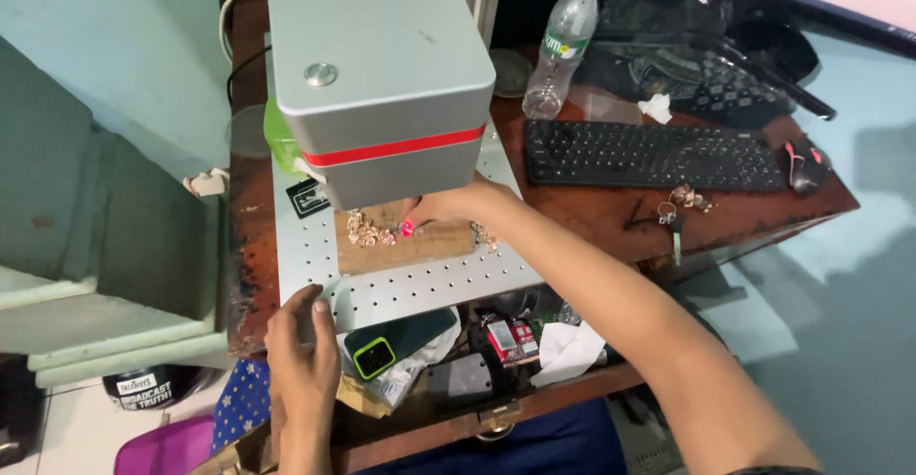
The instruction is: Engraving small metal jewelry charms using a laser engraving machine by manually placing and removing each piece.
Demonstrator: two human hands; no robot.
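Jewellery [367, 231] on wooden block [405, 243], right hand [448, 206] fingertips touching, left hand [301, 341] apart.

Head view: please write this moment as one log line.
left hand: on plate edge | right hand: on wood block, under machine | jewellery: on block

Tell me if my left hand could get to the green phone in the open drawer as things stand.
Probably yes. The left hand rests on the perforated plate's edge, right beside the green phone, which lies on top of the drawer clutter, uncovered.
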